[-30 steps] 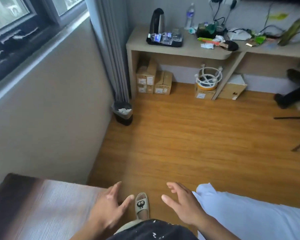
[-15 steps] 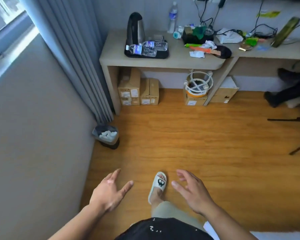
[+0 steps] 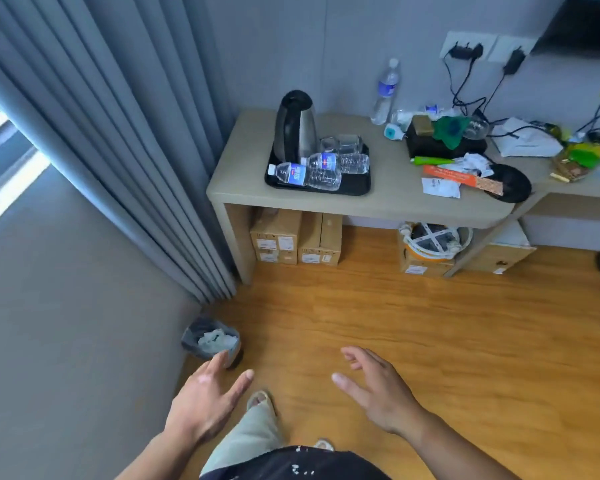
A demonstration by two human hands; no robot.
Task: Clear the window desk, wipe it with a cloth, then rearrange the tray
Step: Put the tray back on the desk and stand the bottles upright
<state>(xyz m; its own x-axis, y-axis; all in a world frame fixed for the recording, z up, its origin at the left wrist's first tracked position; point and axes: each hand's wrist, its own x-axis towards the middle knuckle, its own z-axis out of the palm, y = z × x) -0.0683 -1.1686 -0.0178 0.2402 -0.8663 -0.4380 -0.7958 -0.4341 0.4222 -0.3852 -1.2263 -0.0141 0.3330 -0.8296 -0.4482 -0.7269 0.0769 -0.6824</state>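
Note:
The beige window desk (image 3: 250, 157) stands ahead beside the grey curtain. On it sits a black tray (image 3: 355, 185) holding a black kettle (image 3: 295, 128), two lying water bottles (image 3: 305, 174) and glasses (image 3: 342, 144). To the tray's right lie an upright bottle (image 3: 386, 91), a black box (image 3: 444, 143) with a green cloth (image 3: 451, 128), wrappers and papers (image 3: 440, 187). My left hand (image 3: 205, 403) and my right hand (image 3: 378, 389) hang low over the floor, both empty with fingers spread, well short of the desk.
A small bin (image 3: 212, 341) with white rubbish stands on the wooden floor by the wall, just beyond my left hand. Cardboard boxes (image 3: 295, 239) and a white coil on a box (image 3: 433, 239) sit under the desk. Cables (image 3: 465, 81) hang from wall sockets.
The view has moved forward, off the bed and towards the desk, which looks larger. Both hands stay empty and spread in front of me.

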